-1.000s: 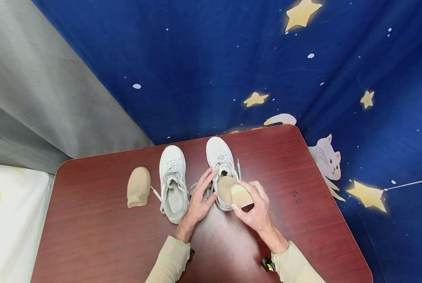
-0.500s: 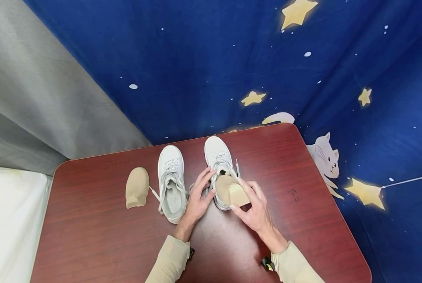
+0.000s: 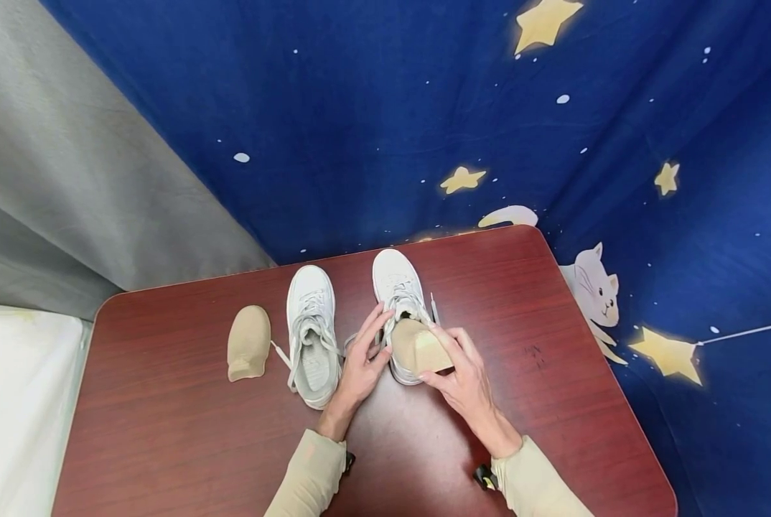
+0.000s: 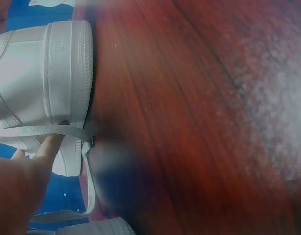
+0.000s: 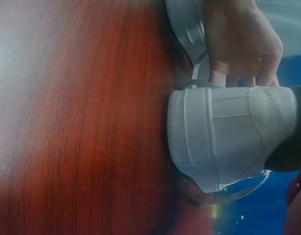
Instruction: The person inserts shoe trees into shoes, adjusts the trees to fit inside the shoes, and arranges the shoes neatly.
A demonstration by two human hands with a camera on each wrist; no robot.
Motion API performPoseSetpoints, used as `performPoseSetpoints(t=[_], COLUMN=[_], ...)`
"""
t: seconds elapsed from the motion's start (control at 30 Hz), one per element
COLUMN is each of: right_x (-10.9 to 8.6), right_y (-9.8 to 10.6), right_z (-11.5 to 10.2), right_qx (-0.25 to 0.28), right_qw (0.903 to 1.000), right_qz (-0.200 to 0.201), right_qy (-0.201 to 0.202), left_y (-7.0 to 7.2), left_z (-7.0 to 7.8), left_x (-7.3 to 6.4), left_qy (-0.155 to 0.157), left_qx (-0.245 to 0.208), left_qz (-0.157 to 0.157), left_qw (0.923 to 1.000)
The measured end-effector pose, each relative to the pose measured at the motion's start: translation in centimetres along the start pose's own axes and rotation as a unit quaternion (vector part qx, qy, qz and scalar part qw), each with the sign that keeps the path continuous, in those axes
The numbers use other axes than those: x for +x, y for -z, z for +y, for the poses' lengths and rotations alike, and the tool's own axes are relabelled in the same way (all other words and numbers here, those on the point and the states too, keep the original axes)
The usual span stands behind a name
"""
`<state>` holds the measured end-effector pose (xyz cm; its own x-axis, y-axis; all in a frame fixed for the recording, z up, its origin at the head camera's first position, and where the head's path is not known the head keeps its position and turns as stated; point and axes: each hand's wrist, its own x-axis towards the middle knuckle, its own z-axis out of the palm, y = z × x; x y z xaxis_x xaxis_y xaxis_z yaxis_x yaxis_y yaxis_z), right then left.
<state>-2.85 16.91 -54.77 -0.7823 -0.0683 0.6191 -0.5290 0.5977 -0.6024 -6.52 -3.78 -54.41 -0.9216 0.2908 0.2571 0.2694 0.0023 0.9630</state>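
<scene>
In the head view, two white sneakers stand on the dark red desk (image 3: 166,431) with their toes pointing away from the person. The right hand (image 3: 468,377) holds a beige shoe insert (image 3: 408,343) between its thumb and fingers. This insert is located at the opening of the right-side sneaker (image 3: 395,276); its rounded part lies over the opening, and its paler end is in the grip. How deep it goes inside, one cannot tell. The left hand (image 3: 362,368) is apart from the right one, its fingers extended along the side of the same sneaker.

The left wrist view adds a detail which the head view does not give clearly: a fingertip touches the wall of the sneaker, and a flat lace (image 4: 28,130) crosses there. The insert is outside this view. The right wrist view shows the heel from behind, with blurred lettering on its tab, and the insert, looking dark here, rises from the opening. Of the right hand only a part appears there, at the edge.

A second insert (image 3: 250,341) lies on the desk, beside the left-side sneaker (image 3: 311,287). Behind the desk hangs a blue curtain (image 3: 360,129) with yellow stars.
</scene>
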Motion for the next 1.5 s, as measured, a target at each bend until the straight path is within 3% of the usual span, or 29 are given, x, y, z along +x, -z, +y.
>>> performPoseSetpoints(t=[0.53, 0.93, 1.2, 1.5], right_x=[-0.1, -0.2, -0.4, -0.5], right_y=[-0.5, -1.0, -1.2, -1.3], right_z=[0.5, 0.8, 0.8, 1.0], right_qx=[0.035, 0.022, 0.058, 0.055], right_qw=[0.9985, 0.9997, 0.9979, 0.9976], right_qz=[-0.039, -0.004, -0.029, -0.04], right_qy=[-0.013, 0.012, -0.005, -0.011], left_y=[0.4, 0.3, 0.0, -0.1], left_z=[0.2, 0.2, 0.3, 0.3], left_x=[0.1, 0.1, 0.0, 0.0], left_qy=[0.007, 0.003, 0.004, 0.005], left_qx=[-0.001, -0.005, 0.003, 0.011], left_qz=[0.0, 0.004, 0.009, 0.017], left_qw=[1.0, 1.0, 0.9999, 0.9998])
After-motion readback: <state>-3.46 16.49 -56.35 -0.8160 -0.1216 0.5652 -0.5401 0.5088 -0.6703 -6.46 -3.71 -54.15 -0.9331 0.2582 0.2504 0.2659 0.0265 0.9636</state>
